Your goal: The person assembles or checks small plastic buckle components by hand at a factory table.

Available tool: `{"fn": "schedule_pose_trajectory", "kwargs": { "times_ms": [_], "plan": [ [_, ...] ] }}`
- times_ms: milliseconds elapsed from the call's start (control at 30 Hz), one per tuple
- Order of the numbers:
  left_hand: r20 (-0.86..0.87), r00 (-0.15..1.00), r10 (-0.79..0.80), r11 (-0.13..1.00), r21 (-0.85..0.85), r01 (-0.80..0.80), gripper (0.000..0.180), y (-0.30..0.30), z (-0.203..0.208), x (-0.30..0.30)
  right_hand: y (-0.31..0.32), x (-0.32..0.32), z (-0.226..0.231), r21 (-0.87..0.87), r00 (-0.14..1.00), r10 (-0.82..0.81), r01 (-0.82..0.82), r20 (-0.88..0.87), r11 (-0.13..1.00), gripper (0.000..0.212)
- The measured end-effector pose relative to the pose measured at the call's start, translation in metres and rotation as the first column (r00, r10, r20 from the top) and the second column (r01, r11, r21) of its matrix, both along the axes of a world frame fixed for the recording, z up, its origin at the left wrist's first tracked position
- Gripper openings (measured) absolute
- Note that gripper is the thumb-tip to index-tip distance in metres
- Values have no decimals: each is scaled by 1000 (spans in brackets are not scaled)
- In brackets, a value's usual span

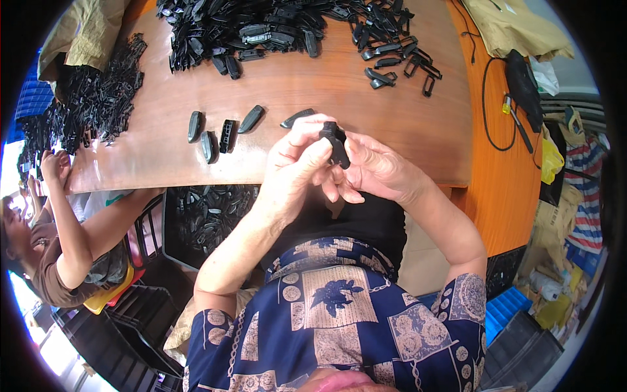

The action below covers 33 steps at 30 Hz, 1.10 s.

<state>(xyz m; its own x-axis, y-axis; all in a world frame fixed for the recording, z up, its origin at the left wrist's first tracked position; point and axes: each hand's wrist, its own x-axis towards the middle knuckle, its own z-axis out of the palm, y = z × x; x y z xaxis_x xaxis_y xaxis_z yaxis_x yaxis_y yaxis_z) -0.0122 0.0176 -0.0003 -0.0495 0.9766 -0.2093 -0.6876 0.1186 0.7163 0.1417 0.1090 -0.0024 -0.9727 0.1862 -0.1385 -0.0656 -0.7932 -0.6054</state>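
Between my two hands, above the table's near edge, I hold a small black plastic part (337, 145). My left hand (297, 153) grips it with thumb and fingers from the left. From the right, the thumb and fingers of my right hand (379, 163) close on the same part. Just beyond my left fingers lies a black oval shell (298, 117). Farther left on the table rest several loose pieces, among them a glossy shell (251, 119) and a piece with its ribbed inside facing up (227, 136).
A big heap of black shells (241, 32) covers the table's far side, with black frames (418, 62) to its right. A co-worker's hand (55, 166) is at another pile (98, 98) on the left. Below the edge stands a crate (171, 245) of black parts. A cable (486, 108) lies right.
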Motion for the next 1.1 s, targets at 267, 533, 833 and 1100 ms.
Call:
{"fn": "schedule_pose_trajectory", "kwargs": {
  "times_ms": [267,533,833,1100],
  "plan": [
    [-354,934,-51,990,105,93,18,12,-18,-3,8,5,16,250,916,-98,-3,390,968,33],
    [-960,-212,184,982,168,91,27,42,5,-89,107,14,7,825,780,-622,-398,75,-400,24],
    [-851,-512,-119,977,-8,-215,24,88,-29,-128,124,12,-5,790,799,-579,-457,162,-409,17],
    [-892,-429,142,961,229,-158,14,79,-41,-121,157,32,4,797,752,-641,290,153,530,11]
  ]
}}
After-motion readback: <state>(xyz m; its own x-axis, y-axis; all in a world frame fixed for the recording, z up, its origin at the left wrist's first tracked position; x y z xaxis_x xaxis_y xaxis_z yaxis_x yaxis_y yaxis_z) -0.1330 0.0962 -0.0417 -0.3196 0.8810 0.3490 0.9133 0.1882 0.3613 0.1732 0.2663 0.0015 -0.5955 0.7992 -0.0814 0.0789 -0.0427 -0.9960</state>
